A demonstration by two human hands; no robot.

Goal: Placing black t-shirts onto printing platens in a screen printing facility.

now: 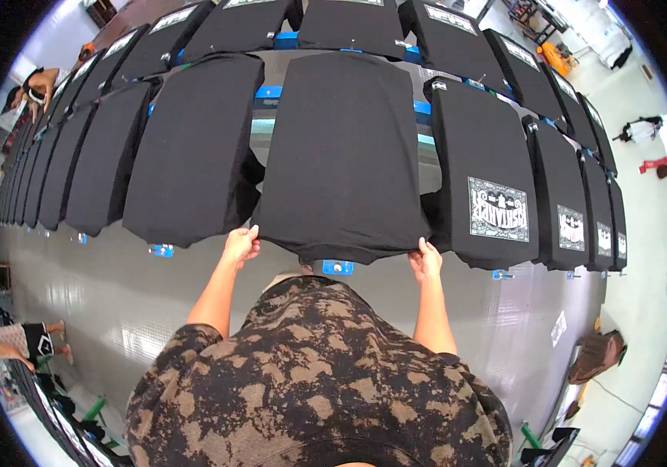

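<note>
A plain black T-shirt [339, 148] lies stretched over a flat board right in front of me. At its near left corner my left hand [241, 247] pinches the cloth between thumb and fingers. My right hand [426, 259] grips the near right corner the same way. Between the hands the near edge of the shirt sags a little, with folds along it. A blue bracket [338, 268] shows below that edge. Another plain black shirt [193, 148] covers the board on the left. The black shirt on the right [479, 179] carries a white print [498, 208].
Several more shirt-covered boards run in two rows, such as a far one [349, 27]. Grey floor [395, 342] lies between me and the rows. Other people are at the far left [38, 86] and lower left [26, 342]. A brown bag [598, 356] sits at right.
</note>
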